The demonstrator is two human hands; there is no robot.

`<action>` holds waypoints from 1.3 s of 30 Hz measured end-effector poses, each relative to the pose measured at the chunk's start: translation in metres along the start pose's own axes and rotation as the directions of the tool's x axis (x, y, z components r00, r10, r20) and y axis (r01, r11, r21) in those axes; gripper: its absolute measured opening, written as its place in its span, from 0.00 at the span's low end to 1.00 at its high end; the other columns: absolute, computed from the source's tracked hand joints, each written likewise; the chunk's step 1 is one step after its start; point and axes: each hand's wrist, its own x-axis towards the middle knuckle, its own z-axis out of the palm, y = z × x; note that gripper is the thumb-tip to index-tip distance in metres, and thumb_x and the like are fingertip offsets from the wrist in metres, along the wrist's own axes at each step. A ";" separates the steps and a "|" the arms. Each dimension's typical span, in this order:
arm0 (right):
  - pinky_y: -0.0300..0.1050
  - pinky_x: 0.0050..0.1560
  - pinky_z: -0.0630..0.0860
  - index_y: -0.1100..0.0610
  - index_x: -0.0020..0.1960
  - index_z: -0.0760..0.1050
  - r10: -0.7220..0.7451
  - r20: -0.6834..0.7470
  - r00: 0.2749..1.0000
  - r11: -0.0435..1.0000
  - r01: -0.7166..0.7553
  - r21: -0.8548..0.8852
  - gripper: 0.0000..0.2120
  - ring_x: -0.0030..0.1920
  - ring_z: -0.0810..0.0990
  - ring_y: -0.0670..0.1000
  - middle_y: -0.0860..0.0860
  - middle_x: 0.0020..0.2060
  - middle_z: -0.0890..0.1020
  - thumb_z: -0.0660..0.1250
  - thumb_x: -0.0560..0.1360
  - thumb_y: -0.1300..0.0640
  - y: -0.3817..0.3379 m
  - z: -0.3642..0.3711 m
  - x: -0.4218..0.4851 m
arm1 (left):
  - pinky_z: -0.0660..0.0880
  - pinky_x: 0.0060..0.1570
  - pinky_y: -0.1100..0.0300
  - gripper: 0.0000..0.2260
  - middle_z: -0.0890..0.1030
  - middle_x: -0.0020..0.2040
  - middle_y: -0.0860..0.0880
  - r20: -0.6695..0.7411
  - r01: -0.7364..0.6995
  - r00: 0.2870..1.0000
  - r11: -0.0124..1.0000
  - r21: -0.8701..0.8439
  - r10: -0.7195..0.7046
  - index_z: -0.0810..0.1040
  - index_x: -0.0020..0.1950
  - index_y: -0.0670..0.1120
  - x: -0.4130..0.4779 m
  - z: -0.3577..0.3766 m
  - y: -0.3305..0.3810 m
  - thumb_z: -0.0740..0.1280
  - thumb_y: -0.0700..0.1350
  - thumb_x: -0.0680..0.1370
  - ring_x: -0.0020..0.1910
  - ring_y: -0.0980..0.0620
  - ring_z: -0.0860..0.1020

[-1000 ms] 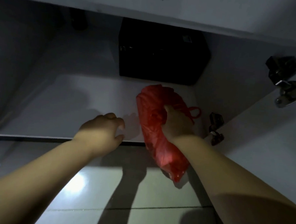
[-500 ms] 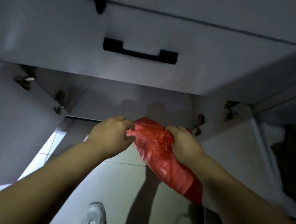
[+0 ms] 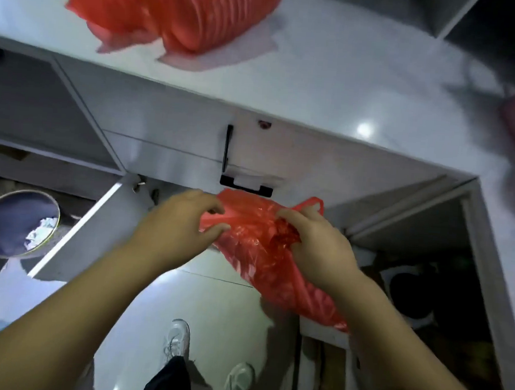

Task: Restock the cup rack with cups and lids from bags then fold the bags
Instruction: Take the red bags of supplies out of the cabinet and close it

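While I stand at the counter [image 3: 334, 87], I count two red bags, two hands, two shoes, two black handles [image 3: 246, 188] and one bin. One bag [image 3: 255, 255] hangs in the air between my hands, in front of the handles and above the floor [image 3: 212, 298]. My left hand [image 3: 175, 225] pinches its upper left edge between thumb and curled fingers. My right hand [image 3: 322, 251] is dug into the crumpled plastic at the upper right, fingers curled in, with a loop [image 3: 313, 203] poking up just past the knuckles. The rest of it droops down and to the right, under my right wrist. The other bag [image 3: 184, 10] lies up on the counter, well apart from both hands, and ribbed rings show through it, can't tell if that's cups or lids. The bin [image 3: 13, 223] sits on the left beside an open door [image 3: 86, 228]. Both shoes [image 3: 178, 335] are on the floor below my arms.
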 end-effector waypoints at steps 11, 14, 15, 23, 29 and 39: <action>0.54 0.54 0.75 0.42 0.62 0.72 -0.056 -0.374 0.926 0.990 0.101 0.102 0.25 0.54 0.75 0.52 0.46 0.57 0.75 0.64 0.72 0.66 -0.070 -0.177 -0.024 | 0.74 0.47 0.55 0.13 0.78 0.48 0.55 -0.257 -0.263 0.928 0.963 0.057 0.269 0.79 0.52 0.52 0.028 -0.192 0.074 0.69 0.57 0.72 0.47 0.55 0.76; 0.50 0.53 0.74 0.45 0.60 0.75 -0.033 -0.506 0.862 0.984 0.116 0.134 0.23 0.52 0.76 0.52 0.47 0.51 0.76 0.66 0.71 0.67 -0.078 -0.210 -0.015 | 0.75 0.47 0.54 0.12 0.78 0.48 0.55 -0.294 -0.332 0.892 0.939 0.090 0.344 0.79 0.52 0.51 0.045 -0.218 0.081 0.69 0.55 0.72 0.46 0.55 0.77; 0.50 0.53 0.74 0.46 0.59 0.76 -0.029 -0.546 0.837 0.984 0.121 0.133 0.24 0.52 0.76 0.53 0.48 0.51 0.77 0.66 0.69 0.68 -0.079 -0.220 -0.011 | 0.75 0.47 0.55 0.12 0.78 0.48 0.55 -0.297 -0.346 0.884 0.932 0.106 0.361 0.79 0.52 0.51 0.051 -0.224 0.083 0.69 0.55 0.72 0.46 0.55 0.77; 0.46 0.46 0.71 0.48 0.58 0.76 0.026 -0.636 0.771 0.993 0.055 0.106 0.21 0.53 0.75 0.54 0.51 0.52 0.77 0.64 0.70 0.66 -0.059 -0.274 0.058 | 0.75 0.47 0.52 0.10 0.77 0.50 0.56 -0.282 -0.311 0.891 0.931 0.191 0.356 0.78 0.52 0.53 0.128 -0.227 0.098 0.69 0.55 0.73 0.47 0.54 0.76; 0.47 0.43 0.70 0.52 0.61 0.74 0.091 -0.604 0.792 0.995 -0.042 0.094 0.21 0.53 0.76 0.59 0.55 0.55 0.75 0.59 0.71 0.67 -0.022 -0.284 0.132 | 0.75 0.48 0.53 0.07 0.76 0.48 0.58 -0.276 -0.221 0.921 0.953 0.206 0.273 0.78 0.50 0.56 0.184 -0.209 0.107 0.68 0.54 0.73 0.48 0.55 0.75; 0.53 0.44 0.76 0.56 0.66 0.68 0.158 -0.398 0.904 0.987 -0.156 0.038 0.22 0.51 0.78 0.62 0.56 0.58 0.72 0.60 0.73 0.66 0.014 -0.261 0.200 | 0.75 0.48 0.52 0.09 0.76 0.49 0.54 -0.222 -0.077 0.967 0.976 0.204 0.123 0.79 0.52 0.52 0.227 -0.178 0.096 0.68 0.53 0.74 0.48 0.52 0.75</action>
